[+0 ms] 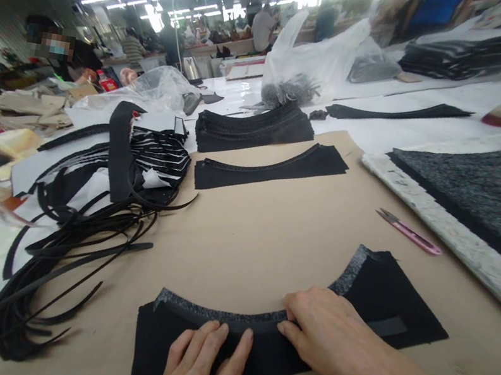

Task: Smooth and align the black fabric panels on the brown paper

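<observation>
A curved black fabric piece (pixel 270 358) lies on the tan board in front of me, with a speckled grey border along its concave edge. A narrow dark strip runs beside that border. My left hand (pixel 204 365) rests on the piece with its fingers spread, fingertips pressing near the strip. Further right, my right hand (pixel 326 334) has thumb and fingers pinched together on the curved edge, hiding part of it. Past that hand, the piece's right end shows a small grey rectangle (pixel 388 326).
Pink-handled thread snips (pixel 409 232) lie on the board (pixel 246 238) at right. Loose black strips (pixel 68 272) and bundled pieces crowd the left. Beyond are another black piece (pixel 273 169), a black stack (pixel 255 127), a plastic bag (pixel 317 58) and grey layered fabric (pixel 485 188).
</observation>
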A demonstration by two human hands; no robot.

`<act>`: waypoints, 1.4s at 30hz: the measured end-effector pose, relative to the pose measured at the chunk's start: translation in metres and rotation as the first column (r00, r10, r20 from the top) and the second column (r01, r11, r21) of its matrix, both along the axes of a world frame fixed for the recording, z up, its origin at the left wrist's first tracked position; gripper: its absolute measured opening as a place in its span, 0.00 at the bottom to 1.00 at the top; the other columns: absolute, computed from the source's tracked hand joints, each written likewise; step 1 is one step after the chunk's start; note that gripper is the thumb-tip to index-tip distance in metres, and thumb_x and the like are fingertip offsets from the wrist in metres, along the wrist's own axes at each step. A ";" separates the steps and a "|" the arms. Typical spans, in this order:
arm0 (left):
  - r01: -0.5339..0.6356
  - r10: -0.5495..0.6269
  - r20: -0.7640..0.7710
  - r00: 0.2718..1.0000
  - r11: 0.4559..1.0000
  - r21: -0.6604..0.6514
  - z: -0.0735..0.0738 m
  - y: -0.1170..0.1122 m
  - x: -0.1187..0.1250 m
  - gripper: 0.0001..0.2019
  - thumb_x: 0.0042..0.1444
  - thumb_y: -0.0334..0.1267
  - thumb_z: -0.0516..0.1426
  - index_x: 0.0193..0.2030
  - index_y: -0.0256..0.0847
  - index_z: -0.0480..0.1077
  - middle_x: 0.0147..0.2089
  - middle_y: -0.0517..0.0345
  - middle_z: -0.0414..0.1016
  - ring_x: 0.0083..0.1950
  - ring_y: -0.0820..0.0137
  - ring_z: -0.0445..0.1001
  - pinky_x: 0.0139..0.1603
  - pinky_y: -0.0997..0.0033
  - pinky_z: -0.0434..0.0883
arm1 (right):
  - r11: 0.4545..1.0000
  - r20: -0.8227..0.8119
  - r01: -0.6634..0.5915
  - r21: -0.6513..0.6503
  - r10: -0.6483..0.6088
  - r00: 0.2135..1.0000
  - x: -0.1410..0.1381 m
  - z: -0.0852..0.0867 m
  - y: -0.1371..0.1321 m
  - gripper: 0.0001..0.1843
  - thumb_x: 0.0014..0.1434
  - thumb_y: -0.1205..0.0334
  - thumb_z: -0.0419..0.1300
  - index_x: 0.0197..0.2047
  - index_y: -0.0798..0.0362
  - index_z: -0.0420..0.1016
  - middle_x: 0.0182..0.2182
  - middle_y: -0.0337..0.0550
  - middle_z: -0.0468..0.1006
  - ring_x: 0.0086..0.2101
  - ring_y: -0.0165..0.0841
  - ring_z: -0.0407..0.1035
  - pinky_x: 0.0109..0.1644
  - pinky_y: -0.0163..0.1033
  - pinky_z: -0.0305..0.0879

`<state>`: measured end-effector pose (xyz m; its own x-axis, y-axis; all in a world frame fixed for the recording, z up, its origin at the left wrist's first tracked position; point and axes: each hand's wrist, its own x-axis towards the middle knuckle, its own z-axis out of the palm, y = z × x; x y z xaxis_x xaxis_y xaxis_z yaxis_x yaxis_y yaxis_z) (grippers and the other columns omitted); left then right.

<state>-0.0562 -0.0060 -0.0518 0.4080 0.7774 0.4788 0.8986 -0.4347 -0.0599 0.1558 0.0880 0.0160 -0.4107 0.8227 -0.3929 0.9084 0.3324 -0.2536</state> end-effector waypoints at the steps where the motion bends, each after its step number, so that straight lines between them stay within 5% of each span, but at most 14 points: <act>1: -0.023 0.023 -0.002 1.000 1.000 0.002 0.002 -0.001 0.002 0.22 0.58 0.29 0.53 0.55 0.56 0.70 0.44 0.57 0.75 0.49 0.68 0.72 0.49 0.69 0.64 | 1.000 0.001 0.002 0.027 -0.002 1.000 0.001 -0.001 -0.001 0.09 0.59 0.63 0.55 0.30 0.54 0.75 0.28 0.50 0.77 0.33 0.45 0.75 0.32 0.40 0.58; 4: -0.072 0.071 0.046 0.996 0.997 0.033 0.005 0.001 0.013 0.19 0.57 0.29 0.53 0.51 0.55 0.73 0.46 0.55 0.74 0.50 0.65 0.71 0.46 0.67 0.66 | 0.996 -0.003 0.027 0.088 -0.027 1.000 0.005 -0.007 -0.007 0.06 0.58 0.62 0.58 0.37 0.54 0.73 0.27 0.47 0.76 0.34 0.45 0.74 0.34 0.40 0.59; 8: 0.015 -0.036 0.217 0.976 0.995 0.098 -0.005 0.009 0.042 0.17 0.60 0.26 0.48 0.50 0.43 0.73 0.46 0.53 0.75 0.49 0.68 0.72 0.48 0.69 0.67 | 0.987 -0.034 0.069 0.143 -0.065 0.997 0.008 -0.016 -0.015 0.11 0.58 0.61 0.60 0.44 0.54 0.69 0.29 0.45 0.76 0.34 0.44 0.74 0.34 0.41 0.59; 14: 0.041 -0.087 0.239 0.967 0.980 0.193 -0.031 0.015 0.068 0.19 0.63 0.24 0.43 0.50 0.35 0.72 0.40 0.53 0.77 0.43 0.67 0.74 0.46 0.67 0.66 | 0.995 -0.080 0.087 0.050 -0.083 0.993 0.025 -0.001 -0.004 0.07 0.56 0.58 0.62 0.36 0.52 0.71 0.29 0.43 0.77 0.32 0.41 0.73 0.31 0.38 0.54; 20: 0.065 -0.084 0.138 0.987 0.988 0.137 -0.018 0.015 0.064 0.17 0.63 0.26 0.47 0.51 0.41 0.73 0.39 0.58 0.77 0.41 0.68 0.72 0.46 0.67 0.65 | 0.992 -0.167 0.046 -0.117 -0.065 0.984 0.059 0.015 0.021 0.06 0.55 0.59 0.59 0.28 0.49 0.74 0.26 0.39 0.76 0.32 0.36 0.71 0.32 0.36 0.53; 27: 0.096 -0.100 0.039 0.994 0.991 0.092 -0.012 0.016 0.061 0.16 0.64 0.29 0.48 0.52 0.44 0.73 0.39 0.58 0.76 0.41 0.69 0.72 0.44 0.69 0.65 | 0.999 -0.130 -0.001 -0.054 -0.006 0.991 0.061 0.006 0.023 0.07 0.55 0.62 0.56 0.29 0.50 0.75 0.27 0.41 0.78 0.31 0.37 0.72 0.30 0.35 0.52; 42: 0.089 -0.088 -0.013 0.996 0.995 0.048 -0.005 0.020 0.064 0.17 0.61 0.30 0.49 0.53 0.46 0.72 0.36 0.58 0.73 0.39 0.68 0.70 0.42 0.67 0.65 | 1.000 0.046 -0.014 0.002 0.014 0.999 0.048 0.018 0.018 0.08 0.59 0.64 0.58 0.33 0.56 0.77 0.30 0.50 0.80 0.35 0.45 0.76 0.34 0.39 0.61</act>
